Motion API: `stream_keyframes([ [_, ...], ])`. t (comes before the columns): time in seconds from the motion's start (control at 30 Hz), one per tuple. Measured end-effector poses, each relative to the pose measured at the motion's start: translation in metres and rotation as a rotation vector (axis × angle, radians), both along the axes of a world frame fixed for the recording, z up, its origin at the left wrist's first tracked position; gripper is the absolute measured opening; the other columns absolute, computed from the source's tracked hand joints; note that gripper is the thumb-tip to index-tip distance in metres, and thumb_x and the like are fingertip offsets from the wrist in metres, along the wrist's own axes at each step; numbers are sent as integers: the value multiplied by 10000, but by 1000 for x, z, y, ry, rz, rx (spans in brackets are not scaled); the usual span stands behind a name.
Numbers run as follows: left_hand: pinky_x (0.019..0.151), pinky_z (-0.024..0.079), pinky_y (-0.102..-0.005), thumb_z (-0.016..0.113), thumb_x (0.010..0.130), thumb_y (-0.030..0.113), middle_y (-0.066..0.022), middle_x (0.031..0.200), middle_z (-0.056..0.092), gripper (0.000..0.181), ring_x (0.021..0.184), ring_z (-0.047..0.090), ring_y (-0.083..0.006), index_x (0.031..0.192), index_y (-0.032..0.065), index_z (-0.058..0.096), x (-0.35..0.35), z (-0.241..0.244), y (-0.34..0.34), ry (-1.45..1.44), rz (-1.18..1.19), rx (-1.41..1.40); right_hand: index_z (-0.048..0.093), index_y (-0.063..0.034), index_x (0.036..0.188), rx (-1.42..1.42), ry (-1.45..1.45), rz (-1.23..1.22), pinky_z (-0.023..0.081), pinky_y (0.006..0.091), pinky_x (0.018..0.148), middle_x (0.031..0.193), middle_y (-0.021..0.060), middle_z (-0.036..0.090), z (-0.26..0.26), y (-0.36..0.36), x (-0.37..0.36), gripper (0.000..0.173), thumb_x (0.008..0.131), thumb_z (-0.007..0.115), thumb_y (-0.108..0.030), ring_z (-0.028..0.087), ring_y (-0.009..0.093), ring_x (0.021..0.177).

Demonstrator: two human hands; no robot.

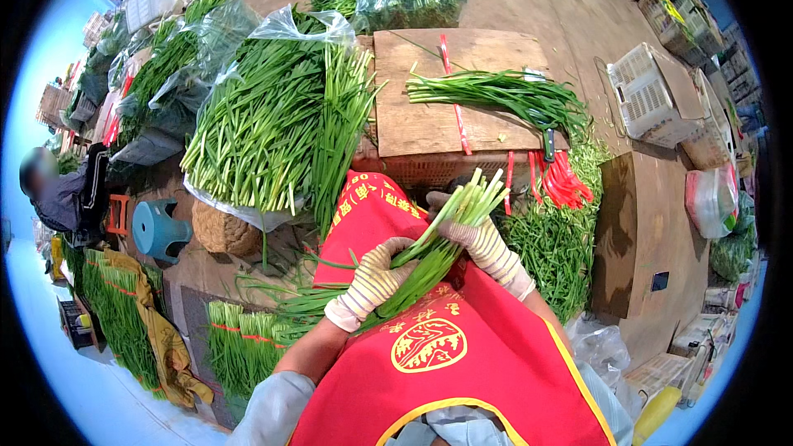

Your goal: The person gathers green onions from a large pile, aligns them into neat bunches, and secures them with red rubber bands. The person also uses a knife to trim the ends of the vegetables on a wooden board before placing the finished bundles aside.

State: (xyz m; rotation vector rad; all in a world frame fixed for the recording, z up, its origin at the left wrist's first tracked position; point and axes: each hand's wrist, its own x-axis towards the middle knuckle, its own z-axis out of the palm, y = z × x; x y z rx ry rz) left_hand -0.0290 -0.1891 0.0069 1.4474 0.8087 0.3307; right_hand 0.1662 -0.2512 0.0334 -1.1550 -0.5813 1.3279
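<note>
A bunch of long green stalks, perhaps garlic chives (443, 223), lies across both my hands above my red apron (495, 347). Gloved in striped knit, my left hand (378, 272) closes around its leafy middle. My right hand (474, 238), in a matching glove, grips it near the pale cut ends, which point up and away. On the wooden board (421, 130) ahead lies another bunch of stalks (489, 90), over a red tie strip (461, 127). A knife's dark handle (549, 145) juts over the board's near edge, its blade hidden by leaves.
A plastic-lined heap of stalks (266, 130) stands left of the board. Red strips (564, 183) hang at its right, above leafy trimmings (551, 254). Tied bundles (248, 341) lie lower left, near a blue stool (160, 229). A person (62, 192) sits far left.
</note>
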Motion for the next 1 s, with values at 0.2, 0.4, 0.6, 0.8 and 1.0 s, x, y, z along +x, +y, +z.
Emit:
stream_keyframes([
  [0.2, 978, 424, -324, 697, 815, 117, -78, 1168, 592, 499, 1091, 551, -169, 1263, 13, 503, -3, 20, 26, -84, -230, -331, 597, -16, 1119, -24, 17, -24, 479, 329, 869, 977, 59, 643, 3, -3, -1, 421, 772, 724, -217, 608, 176, 935],
  [0.4, 1110, 292, -362, 731, 774, 122, -125, 1436, 406, 795, 1316, 400, -225, 1438, 17, 308, 32, 54, 71, -285, -285, -68, 598, -60, 1125, 6, 89, 84, 472, 302, 881, 1037, 18, 634, 13, 0, -7, 352, 819, 723, -181, 592, 141, 973],
  [0.6, 949, 449, -297, 730, 817, 143, -46, 1126, 641, 409, 1048, 582, -128, 1185, 29, 591, 87, 54, 67, -248, -537, -430, 556, -54, 1214, 133, -499, 433, 447, 340, 931, 1173, 73, 595, -21, 7, 8, 517, 766, 751, -224, 561, 199, 1058],
  [0.8, 881, 457, -294, 692, 842, 191, -29, 984, 642, 305, 941, 596, -146, 1094, 35, 620, 77, 62, 56, -359, -267, -469, 578, -28, 1191, -273, -543, 672, 471, 315, 895, 1135, 77, 620, 26, 5, 47, 486, 773, 725, -228, 588, 177, 1004],
  [1.0, 879, 454, -299, 671, 858, 215, -39, 1071, 622, 308, 957, 582, -124, 1110, 51, 605, 73, 64, 60, -221, -403, -377, 468, 15, 1295, 346, -952, 285, 480, 305, 874, 1158, 145, 580, 73, 30, 37, 478, 863, 581, -155, 592, 208, 1007],
])
